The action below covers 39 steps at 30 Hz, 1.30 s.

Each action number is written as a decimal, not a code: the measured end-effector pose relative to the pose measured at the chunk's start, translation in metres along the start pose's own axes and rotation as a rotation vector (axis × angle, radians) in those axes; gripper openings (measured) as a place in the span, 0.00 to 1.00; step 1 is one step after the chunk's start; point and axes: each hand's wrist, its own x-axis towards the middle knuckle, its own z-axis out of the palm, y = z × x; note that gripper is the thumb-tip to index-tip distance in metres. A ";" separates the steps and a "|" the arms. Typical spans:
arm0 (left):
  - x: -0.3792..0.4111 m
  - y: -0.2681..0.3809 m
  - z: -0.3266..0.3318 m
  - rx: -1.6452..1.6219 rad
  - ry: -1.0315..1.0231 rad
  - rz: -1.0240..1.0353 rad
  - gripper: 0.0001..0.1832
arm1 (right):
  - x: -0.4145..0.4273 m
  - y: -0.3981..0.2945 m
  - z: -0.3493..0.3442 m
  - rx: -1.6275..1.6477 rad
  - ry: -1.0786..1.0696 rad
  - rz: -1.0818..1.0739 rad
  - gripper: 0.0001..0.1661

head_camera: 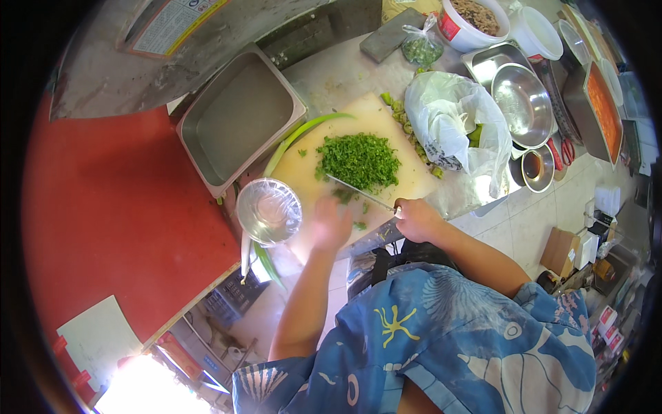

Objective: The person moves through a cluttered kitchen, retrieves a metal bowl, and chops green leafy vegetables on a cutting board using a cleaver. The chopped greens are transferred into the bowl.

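Observation:
My right hand (418, 220) grips the handle of a kitchen knife (361, 193). Its thin blade points left, along the near edge of a heap of finely chopped green herbs (359, 161). Under the heap lies a pale cutting board (414, 173). My left hand (332, 223), blurred by motion, is over the board's near left part, its thumb apart from the fingers and nothing visible in it. Just left of that hand is a round bowl (269, 212) with clear plastic film on it. Long green onion stalks (289, 139) lie along the board's left side, partly behind the bowl.
A deep steel pan (240, 111) stands left of the board, beside a red tabletop (119, 207). To the right are cut green peppers (401, 114), a white plastic bag (455, 121), steel bowls (521, 106) and red-handled scissors (567, 151). White tubs (473, 23) stand farther back.

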 end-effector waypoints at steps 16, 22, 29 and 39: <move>-0.054 -0.017 0.040 -0.083 0.075 -0.489 0.10 | -0.026 -0.005 0.021 -0.035 -0.036 0.015 0.20; -0.071 -0.002 0.039 -0.129 0.123 -0.620 0.13 | -0.020 -0.032 0.007 -0.072 -0.030 0.006 0.19; -0.073 -0.023 0.034 -0.153 0.210 -0.521 0.14 | -0.021 -0.031 -0.005 -0.221 0.020 -0.114 0.20; 0.015 0.065 -0.052 0.045 0.369 -0.302 0.37 | -0.070 -0.047 -0.033 -0.569 0.428 -0.615 0.12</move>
